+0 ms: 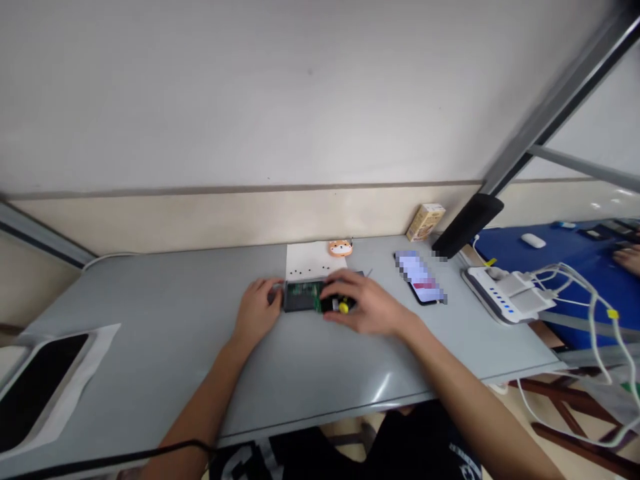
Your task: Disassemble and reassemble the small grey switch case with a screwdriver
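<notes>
Near the middle of the grey desk point(165, 347), a little toward its back edge, lies a small dark device with a green circuit board point(303, 297) showing in its opened top. The left hand point(257, 310) rests against the device's left end, fingers curled loosely around that side. The right hand point(363, 303) lies over the device's right end, fingers bent and closed on a small tool with a yellow tip point(343, 307); the rest of the tool is hidden under the fingers. Just behind the device a white sheet of paper point(313, 259) lies flat, with a row of tiny dark screws point(307, 270) on it. At the paper's far right corner sits a small orange animal-face figure point(341, 248). Toward the desk's right side a phone point(420, 277) lies face up, its screen blurred out. At the back right corner stands a small yellowish carton point(425, 221); its printing is too small to read. At the right edge sits a white charging hub point(505, 297) with blue lights and white cables. At the left front corner a dark tablet point(35, 387) lies on white wrapping. No writing is legible anywhere
</notes>
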{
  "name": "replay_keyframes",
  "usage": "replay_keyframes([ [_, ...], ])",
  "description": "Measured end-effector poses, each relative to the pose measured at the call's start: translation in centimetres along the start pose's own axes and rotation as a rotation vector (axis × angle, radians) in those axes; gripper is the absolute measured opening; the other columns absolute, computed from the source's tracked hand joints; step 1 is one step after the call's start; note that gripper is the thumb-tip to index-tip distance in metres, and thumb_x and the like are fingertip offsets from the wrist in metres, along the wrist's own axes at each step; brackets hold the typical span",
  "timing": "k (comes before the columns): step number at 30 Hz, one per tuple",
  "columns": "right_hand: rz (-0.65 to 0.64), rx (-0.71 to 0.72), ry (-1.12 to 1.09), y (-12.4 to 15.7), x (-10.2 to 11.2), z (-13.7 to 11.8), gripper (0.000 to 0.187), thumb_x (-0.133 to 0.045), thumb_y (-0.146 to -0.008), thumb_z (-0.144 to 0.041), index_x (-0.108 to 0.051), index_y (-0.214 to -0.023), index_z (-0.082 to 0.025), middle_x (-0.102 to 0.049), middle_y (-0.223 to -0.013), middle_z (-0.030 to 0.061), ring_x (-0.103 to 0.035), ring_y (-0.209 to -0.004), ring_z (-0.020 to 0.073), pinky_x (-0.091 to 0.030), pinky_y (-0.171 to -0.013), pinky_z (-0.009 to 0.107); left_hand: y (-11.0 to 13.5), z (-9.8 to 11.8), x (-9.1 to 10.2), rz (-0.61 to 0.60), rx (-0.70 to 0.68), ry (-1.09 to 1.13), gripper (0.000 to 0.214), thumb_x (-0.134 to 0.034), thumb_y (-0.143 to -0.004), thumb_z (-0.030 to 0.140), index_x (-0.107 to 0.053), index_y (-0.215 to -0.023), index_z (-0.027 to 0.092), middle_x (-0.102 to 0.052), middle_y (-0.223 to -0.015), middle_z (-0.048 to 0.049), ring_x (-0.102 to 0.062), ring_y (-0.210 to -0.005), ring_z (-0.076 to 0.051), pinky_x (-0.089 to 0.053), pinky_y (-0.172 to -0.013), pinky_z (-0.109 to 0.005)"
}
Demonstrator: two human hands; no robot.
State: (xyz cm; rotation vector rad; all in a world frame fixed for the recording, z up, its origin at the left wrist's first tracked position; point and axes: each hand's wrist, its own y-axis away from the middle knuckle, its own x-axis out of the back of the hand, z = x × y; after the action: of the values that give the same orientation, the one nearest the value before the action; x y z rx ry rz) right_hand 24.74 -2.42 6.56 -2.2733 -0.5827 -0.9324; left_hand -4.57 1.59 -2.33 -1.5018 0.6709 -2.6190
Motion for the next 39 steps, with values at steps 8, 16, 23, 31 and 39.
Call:
replay_keyframes([
  [8, -0.021, -0.038, 0.213, -3.5, -2.6, 3.8, 0.021, -0.072, -0.09, -0.032, -0.071, -0.111, -0.026, -0.065, -0.131, 0.0074, -0.067, -0.104, 0.0262, -0.048, -0.096, 0.045, 0.1, 0.8, 0.3, -0.042, 0.007, 0.011, 0.026, -0.052, -0.099, 0.028, -0.071, -0.116, 0.021, -0.063, -0.087, -0.0059, -0.059, -0.088, -0.024, -0.049, -0.085, -0.04],
  [16, -0.099, -0.028, 0.238, -2.7, -3.6, 3.7, 0.025, -0.073, -0.09, -0.036, -0.073, -0.112, -0.025, -0.065, -0.13, 0.0075, -0.067, -0.099, 0.0252, -0.046, -0.092, 0.043, 0.1, 1.1, 0.3, -0.064, -0.027, 0.012, 0.028, -0.052, -0.098, 0.027, -0.073, -0.115, 0.021, -0.065, -0.09, -0.0066, -0.059, -0.09, -0.024, -0.049, -0.085, -0.04],
  [23, -0.084, -0.084, 0.181, -2.7, -3.7, 3.7, 0.025, -0.075, -0.089, -0.038, -0.075, -0.111, -0.027, -0.066, -0.126, 0.0068, -0.066, -0.095, 0.0238, -0.047, -0.091, 0.043, 0.2, 1.0, 0.3, -0.059, -0.093, 0.064, 0.028, -0.051, -0.098, 0.024, -0.073, -0.116, 0.021, -0.067, -0.097, -0.0074, -0.06, -0.096, -0.024, -0.05, -0.091, -0.041],
  [31, -0.045, -0.074, 0.147, -2.5, -3.6, 3.7, 0.024, -0.075, -0.089, -0.038, -0.075, -0.111, -0.027, -0.066, -0.125, 0.0066, -0.066, -0.096, 0.0233, -0.047, -0.091, 0.041, 0.1, 0.8, 0.4, -0.08, -0.113, 0.071, 0.029, -0.051, -0.099, 0.026, -0.073, -0.118, 0.022, -0.067, -0.102, -0.0081, -0.06, -0.101, -0.025, -0.05, -0.097, -0.043],
  [39, -0.047, -0.035, 0.175, -2.4, -3.8, 3.5, 0.025, -0.077, -0.088, -0.039, -0.076, -0.109, -0.026, -0.067, -0.122, 0.0071, -0.065, -0.092, 0.0223, -0.046, -0.089, 0.041, 0.2, 0.9, 0.9, -0.119, -0.106, 0.089, 0.031, -0.05, -0.1, 0.027, -0.073, -0.119, 0.02, -0.068, -0.107, -0.0091, -0.058, -0.105, -0.025, -0.05, -0.099, -0.045],
])
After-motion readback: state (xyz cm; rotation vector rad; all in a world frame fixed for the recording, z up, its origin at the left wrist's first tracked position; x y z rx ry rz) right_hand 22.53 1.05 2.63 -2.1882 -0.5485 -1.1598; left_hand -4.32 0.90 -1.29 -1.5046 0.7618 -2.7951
